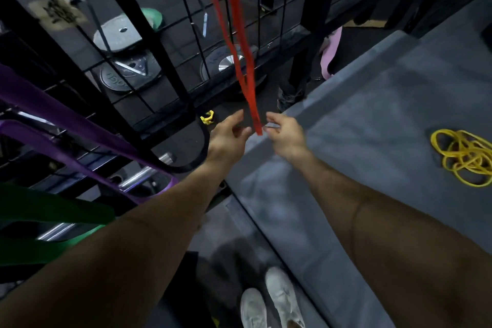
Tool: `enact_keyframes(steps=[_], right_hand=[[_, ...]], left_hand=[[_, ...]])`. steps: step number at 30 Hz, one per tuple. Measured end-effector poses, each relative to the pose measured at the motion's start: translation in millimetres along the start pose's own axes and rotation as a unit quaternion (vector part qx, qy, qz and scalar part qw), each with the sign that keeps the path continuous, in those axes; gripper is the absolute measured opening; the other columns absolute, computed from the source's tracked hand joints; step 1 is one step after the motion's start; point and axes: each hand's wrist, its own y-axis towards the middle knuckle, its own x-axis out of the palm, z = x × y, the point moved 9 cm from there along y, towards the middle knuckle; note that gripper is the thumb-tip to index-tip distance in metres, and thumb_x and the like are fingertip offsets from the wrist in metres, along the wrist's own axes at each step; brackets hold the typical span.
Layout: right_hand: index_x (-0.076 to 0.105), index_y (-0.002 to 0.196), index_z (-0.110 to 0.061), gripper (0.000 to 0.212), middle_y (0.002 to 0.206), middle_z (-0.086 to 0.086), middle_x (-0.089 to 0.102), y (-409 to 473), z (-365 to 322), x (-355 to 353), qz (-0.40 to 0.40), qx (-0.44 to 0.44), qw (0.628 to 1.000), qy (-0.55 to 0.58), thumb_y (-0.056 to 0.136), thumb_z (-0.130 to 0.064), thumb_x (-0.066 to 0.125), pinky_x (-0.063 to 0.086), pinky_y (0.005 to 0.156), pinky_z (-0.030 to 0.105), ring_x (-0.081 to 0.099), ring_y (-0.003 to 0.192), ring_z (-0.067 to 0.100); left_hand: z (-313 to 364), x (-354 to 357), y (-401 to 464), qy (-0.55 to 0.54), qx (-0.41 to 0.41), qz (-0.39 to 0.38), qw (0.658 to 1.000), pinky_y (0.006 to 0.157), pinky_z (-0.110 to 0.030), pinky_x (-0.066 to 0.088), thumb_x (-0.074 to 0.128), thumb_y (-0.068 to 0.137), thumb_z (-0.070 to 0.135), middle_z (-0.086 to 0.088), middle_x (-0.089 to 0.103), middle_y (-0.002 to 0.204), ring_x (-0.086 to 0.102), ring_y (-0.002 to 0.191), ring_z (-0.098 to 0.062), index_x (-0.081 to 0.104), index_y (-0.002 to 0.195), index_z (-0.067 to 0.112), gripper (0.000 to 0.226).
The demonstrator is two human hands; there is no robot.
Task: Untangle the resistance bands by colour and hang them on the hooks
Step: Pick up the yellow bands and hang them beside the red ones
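A red resistance band [241,42] hangs straight down from above, its lower end between my two hands. My left hand [229,136] is just left of that end, fingers apart, touching nothing. My right hand [283,132] is just right of it, fingers loosely curled close to the band's tip; I cannot tell if they touch it. Purple bands [61,125] and a green band [53,214] hang stretched at the left, and a black band [197,146] loops down beside them. A tangle of yellow bands [464,157] lies on the grey platform at the right.
A black wire grid rack [165,42] stands ahead. Weight plates [122,34] lie on the floor behind it, with a small yellow clip [207,116] nearby. The grey padded platform [372,120] fills the right side. My white shoes [271,303] are at the bottom.
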Motion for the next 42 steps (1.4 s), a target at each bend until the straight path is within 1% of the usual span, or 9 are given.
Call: enact_keyframes(steps=[6, 11, 15, 22, 27, 33, 35, 38, 42], right_hand=[[0.053, 0.127, 0.004, 0.039, 0.126, 0.020, 0.059, -21, 42, -58, 0.041, 0.010, 0.998, -0.038, 0.088, 0.000, 0.055, 0.037, 0.096, 0.024, 0.056, 0.119, 0.030], [0.061, 0.117, 0.000, 0.032, 0.114, 0.020, 0.065, -46, 116, -145, 0.122, 0.091, 0.987, -0.058, 0.086, -0.006, 0.058, 0.045, 0.096, 0.037, 0.061, 0.107, 0.033], [0.061, 0.116, -0.004, 0.032, 0.119, 0.017, 0.063, -67, 186, -224, 0.154, 0.148, 0.969, -0.124, 0.084, -0.008, 0.058, 0.044, 0.095, 0.036, 0.057, 0.113, 0.032], [0.057, 0.122, -0.007, 0.038, 0.127, 0.017, 0.055, -89, 306, -323, 0.205, 0.223, 0.933, -0.193, 0.085, -0.013, 0.057, 0.042, 0.098, 0.039, 0.048, 0.121, 0.035], [0.047, 0.129, -0.009, 0.041, 0.134, 0.014, 0.044, -81, 368, -359, 0.245, 0.238, 0.914, -0.219, 0.089, -0.016, 0.052, 0.037, 0.100, 0.042, 0.037, 0.126, 0.035], [0.040, 0.136, -0.015, 0.050, 0.141, 0.006, 0.039, -62, 414, -361, 0.202, 0.231, 0.919, -0.248, 0.088, -0.012, 0.050, 0.037, 0.106, 0.045, 0.032, 0.133, 0.031], [0.042, 0.136, -0.017, 0.048, 0.140, 0.005, 0.039, -61, 422, -357, 0.188, 0.224, 0.922, -0.253, 0.089, -0.018, 0.052, 0.037, 0.107, 0.045, 0.034, 0.131, 0.032], [0.047, 0.133, -0.017, 0.045, 0.137, 0.006, 0.042, -66, 425, -353, 0.171, 0.217, 0.928, -0.248, 0.088, -0.020, 0.054, 0.037, 0.107, 0.043, 0.038, 0.128, 0.032], [0.056, 0.120, -0.009, 0.036, 0.128, 0.015, 0.051, -79, 405, -354, 0.196, 0.203, 0.937, -0.206, 0.084, -0.009, 0.051, 0.044, 0.100, 0.040, 0.045, 0.124, 0.034]], left_hand=[[-1, 55, -16, 0.044, -0.028, -0.040, 0.998, 0.078, -0.018, 0.041, 0.056, 0.089, 0.015, -0.009, 0.063, 0.117, 0.060, 0.102, -0.021, 0.060, 0.120, 0.012, 0.031], [47, 149, -37, 0.108, 0.047, -0.140, 0.983, 0.094, -0.031, 0.041, 0.051, 0.087, 0.017, -0.016, 0.058, 0.117, 0.054, 0.110, -0.030, 0.060, 0.113, 0.005, 0.030], [86, 244, -61, 0.116, 0.071, -0.200, 0.970, 0.091, -0.030, 0.043, 0.053, 0.087, 0.015, -0.012, 0.049, 0.121, 0.058, 0.104, -0.026, 0.056, 0.120, 0.010, 0.034], [119, 395, -76, 0.180, 0.163, -0.277, 0.930, 0.103, -0.034, 0.037, 0.057, 0.088, 0.024, -0.014, 0.044, 0.134, 0.047, 0.124, -0.030, 0.047, 0.131, 0.011, 0.046], [125, 477, -60, 0.177, 0.193, -0.295, 0.919, 0.105, -0.037, 0.038, 0.059, 0.087, 0.025, -0.011, 0.042, 0.136, 0.048, 0.123, -0.029, 0.044, 0.133, 0.012, 0.050], [130, 562, -51, 0.124, 0.211, -0.345, 0.906, 0.111, -0.035, 0.032, 0.066, 0.081, 0.020, -0.007, 0.041, 0.143, 0.040, 0.132, -0.024, 0.033, 0.141, 0.018, 0.069], [127, 583, -57, 0.111, 0.208, -0.376, 0.896, 0.105, -0.038, 0.039, 0.068, 0.076, 0.024, -0.005, 0.052, 0.133, 0.049, 0.124, -0.026, 0.041, 0.133, 0.020, 0.064], [128, 584, -67, 0.138, 0.232, -0.350, 0.897, 0.077, -0.024, 0.041, 0.061, 0.086, 0.024, -0.005, 0.063, 0.098, 0.059, 0.095, -0.023, 0.063, 0.104, 0.013, 0.021], [144, 537, -73, 0.118, 0.267, -0.312, 0.904, 0.068, -0.024, 0.033, 0.052, 0.092, 0.019, -0.013, 0.066, 0.090, 0.060, 0.087, -0.025, 0.064, 0.094, 0.006, 0.018]])
